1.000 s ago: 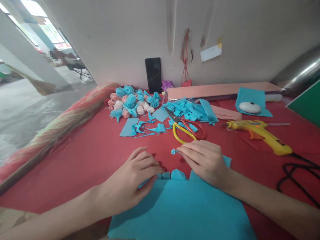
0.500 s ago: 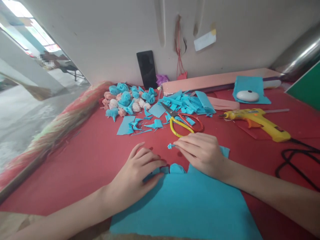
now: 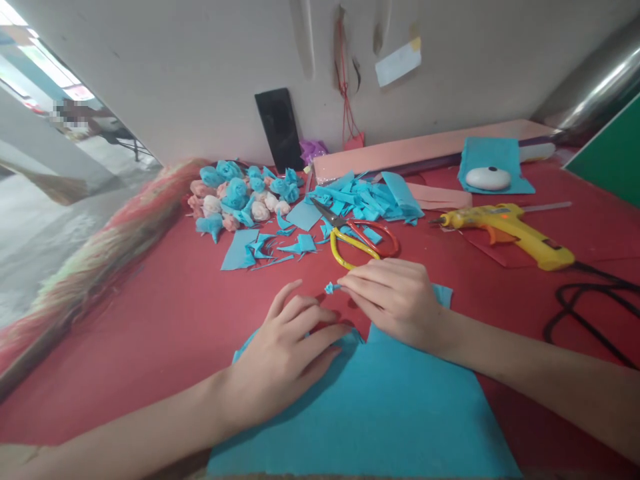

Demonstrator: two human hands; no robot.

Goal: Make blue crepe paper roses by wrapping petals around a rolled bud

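A large blue paper sheet (image 3: 370,413) lies at the front of the red table (image 3: 165,300). Over its upper left edge is my left hand (image 3: 295,347), fingers apart, with the fingertips above small blue pieces mostly hidden beneath them. My right hand (image 3: 395,293) pinches a tiny blue paper bud (image 3: 331,288) by its stem, above the sheet's upper edge. Just beyond the right hand lie scissors (image 3: 350,233) with one yellow and one red handle. Blue scraps (image 3: 300,245) are scattered to their left.
Blue, pink and white paper roses (image 3: 240,197) cluster at the back left beside cut blue strips (image 3: 365,197). A yellow glue gun (image 3: 510,230) with a black cable lies right. A phone (image 3: 279,127) leans on the wall. A white device (image 3: 488,178) rests on blue paper.
My left hand has shifted right, toward the right hand, and now covers the small pieces at the sheet's edge. My right hand still pinches the bud. The view has shifted slightly.
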